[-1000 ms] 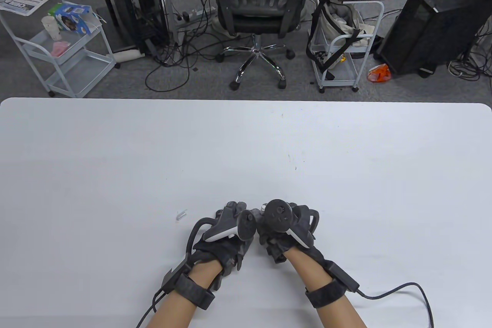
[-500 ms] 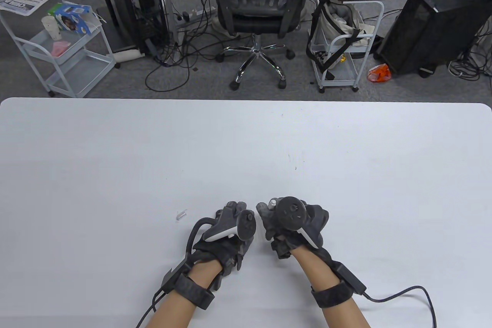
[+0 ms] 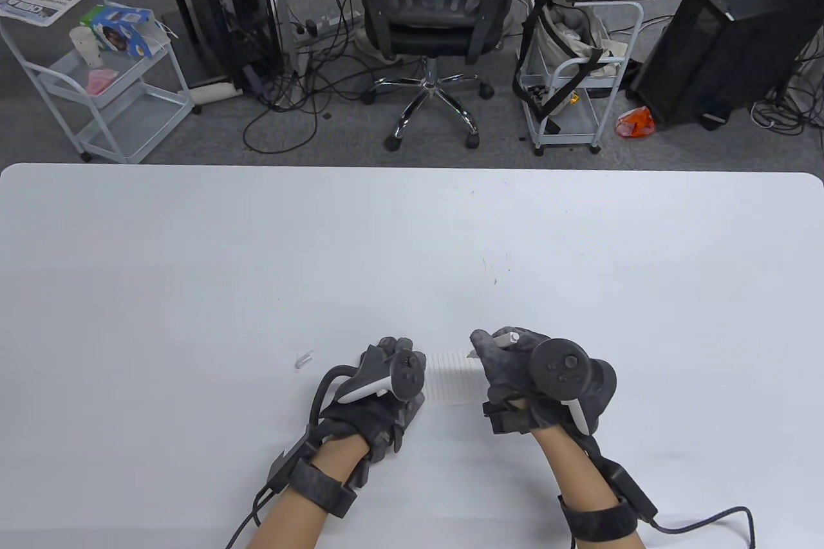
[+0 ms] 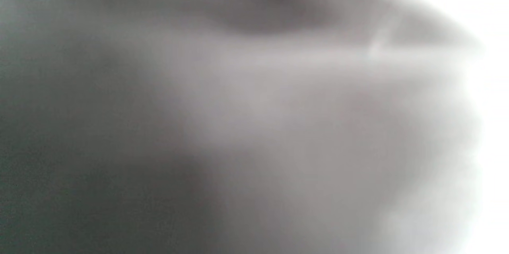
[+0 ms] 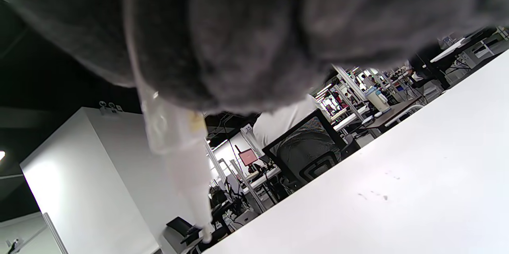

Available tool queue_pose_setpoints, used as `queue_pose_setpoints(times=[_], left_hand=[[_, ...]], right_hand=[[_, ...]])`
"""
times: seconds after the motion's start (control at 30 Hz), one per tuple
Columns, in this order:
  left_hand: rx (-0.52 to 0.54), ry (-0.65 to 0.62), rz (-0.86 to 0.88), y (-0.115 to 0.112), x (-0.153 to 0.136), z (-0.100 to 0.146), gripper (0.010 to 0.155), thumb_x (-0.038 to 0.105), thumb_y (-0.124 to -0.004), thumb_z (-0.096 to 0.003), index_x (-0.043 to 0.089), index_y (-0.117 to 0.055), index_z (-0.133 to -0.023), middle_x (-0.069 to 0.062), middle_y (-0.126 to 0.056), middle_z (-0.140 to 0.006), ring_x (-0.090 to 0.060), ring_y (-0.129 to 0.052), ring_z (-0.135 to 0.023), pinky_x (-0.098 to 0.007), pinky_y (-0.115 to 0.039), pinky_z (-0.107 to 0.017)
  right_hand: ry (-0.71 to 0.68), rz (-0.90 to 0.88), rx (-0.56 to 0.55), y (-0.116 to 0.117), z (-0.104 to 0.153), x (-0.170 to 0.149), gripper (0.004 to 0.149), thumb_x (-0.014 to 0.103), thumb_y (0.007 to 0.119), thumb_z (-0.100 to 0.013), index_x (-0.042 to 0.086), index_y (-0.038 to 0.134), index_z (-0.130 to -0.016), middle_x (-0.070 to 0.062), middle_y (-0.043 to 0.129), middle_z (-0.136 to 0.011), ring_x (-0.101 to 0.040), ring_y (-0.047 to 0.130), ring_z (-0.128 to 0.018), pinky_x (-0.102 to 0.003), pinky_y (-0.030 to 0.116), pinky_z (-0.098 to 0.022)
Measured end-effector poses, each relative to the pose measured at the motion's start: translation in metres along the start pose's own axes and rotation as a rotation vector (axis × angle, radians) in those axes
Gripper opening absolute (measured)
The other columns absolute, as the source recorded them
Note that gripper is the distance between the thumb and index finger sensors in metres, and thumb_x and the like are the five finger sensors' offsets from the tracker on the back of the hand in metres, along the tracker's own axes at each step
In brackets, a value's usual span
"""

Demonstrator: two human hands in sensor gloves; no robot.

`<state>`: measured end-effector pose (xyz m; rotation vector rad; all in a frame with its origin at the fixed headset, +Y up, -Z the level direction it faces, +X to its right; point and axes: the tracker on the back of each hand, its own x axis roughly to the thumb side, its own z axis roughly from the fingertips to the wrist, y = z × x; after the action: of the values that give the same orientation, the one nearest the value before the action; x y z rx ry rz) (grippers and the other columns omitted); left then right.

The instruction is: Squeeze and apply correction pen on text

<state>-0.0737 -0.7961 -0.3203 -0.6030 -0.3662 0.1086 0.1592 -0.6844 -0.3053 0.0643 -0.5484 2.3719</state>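
Observation:
A small white paper slip (image 3: 452, 378) with faint lines of text lies on the white table (image 3: 193, 266) between my hands. My right hand (image 3: 496, 349) grips a white correction pen (image 3: 506, 337) just right of the slip. In the right wrist view the pen (image 5: 179, 142) hangs from my gloved fingers (image 5: 246, 39), its tapered tip pointing down and clear of the table (image 5: 397, 190). My left hand (image 3: 393, 353) rests on the slip's left edge, its fingers hidden under the tracker. The left wrist view is a grey blur.
A small clear cap (image 3: 303, 360) lies on the table left of my left hand. My right glove's cable (image 3: 708, 520) trails at the bottom right. An office chair (image 3: 428, 15), carts and computer towers stand beyond the far table edge.
My right hand has moved right, away from my left hand, with the pen in it. This has uncovered the paper slip between them. My left hand has stayed in place.

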Motion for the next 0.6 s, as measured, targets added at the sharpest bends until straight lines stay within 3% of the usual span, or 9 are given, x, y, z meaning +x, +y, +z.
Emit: queue_pose_setpoints(times=[0.13,0.2,0.3,0.37,0.6], left_hand=[[0.021,-0.018,0.021,0.002,-0.003,0.002,0.071,0.055,-0.047,-0.0505,0.032,-0.009,-0.105,0.002,0.006,-0.116,-0.028,0.002,-0.11,-0.051,-0.013,-0.082],[0.079,-0.02,0.008,0.006,-0.004,0.007,0.072,0.056,-0.049,-0.0488,0.033,-0.01,-0.105,0.002,0.007,-0.115,-0.028,0.002,-0.11,-0.051,-0.014,-0.081],[0.259,-0.038,-0.017,0.017,-0.004,0.021,0.073,0.058,-0.051,-0.0451,0.034,-0.017,-0.105,0.002,0.001,-0.116,-0.029,-0.002,-0.11,-0.052,-0.019,-0.081],[0.5,-0.046,-0.036,0.028,-0.005,0.039,0.074,0.059,-0.055,-0.0415,0.034,-0.028,-0.106,0.0,-0.013,-0.118,-0.031,-0.015,-0.111,-0.054,-0.029,-0.08],[0.579,0.042,-0.035,0.062,-0.027,0.084,0.076,0.063,-0.055,-0.0424,0.033,-0.03,-0.108,-0.002,-0.015,-0.12,-0.035,-0.016,-0.111,-0.06,-0.034,-0.078]], right_hand=[[0.023,-0.05,0.014,0.001,0.0,0.0,0.042,0.054,0.088,-0.037,0.013,0.098,-0.042,-0.005,0.102,-0.022,-0.022,0.096,-0.011,-0.043,0.087,-0.024],[0.027,-0.062,0.014,0.0,-0.001,0.0,0.042,0.054,0.088,-0.037,0.013,0.098,-0.042,-0.005,0.102,-0.022,-0.021,0.096,-0.011,-0.043,0.087,-0.023],[0.057,-0.125,0.013,-0.005,-0.002,-0.003,0.043,0.054,0.088,-0.037,0.013,0.098,-0.042,-0.005,0.102,-0.022,-0.021,0.096,-0.011,-0.043,0.088,-0.023],[0.085,-0.197,0.008,-0.01,-0.003,-0.006,0.042,0.054,0.088,-0.037,0.013,0.098,-0.042,-0.005,0.102,-0.022,-0.021,0.096,-0.011,-0.043,0.087,-0.023],[0.144,-0.35,-0.003,-0.025,0.0,-0.018,0.043,0.054,0.088,-0.037,0.013,0.098,-0.043,-0.005,0.102,-0.023,-0.021,0.096,-0.011,-0.043,0.087,-0.023]])
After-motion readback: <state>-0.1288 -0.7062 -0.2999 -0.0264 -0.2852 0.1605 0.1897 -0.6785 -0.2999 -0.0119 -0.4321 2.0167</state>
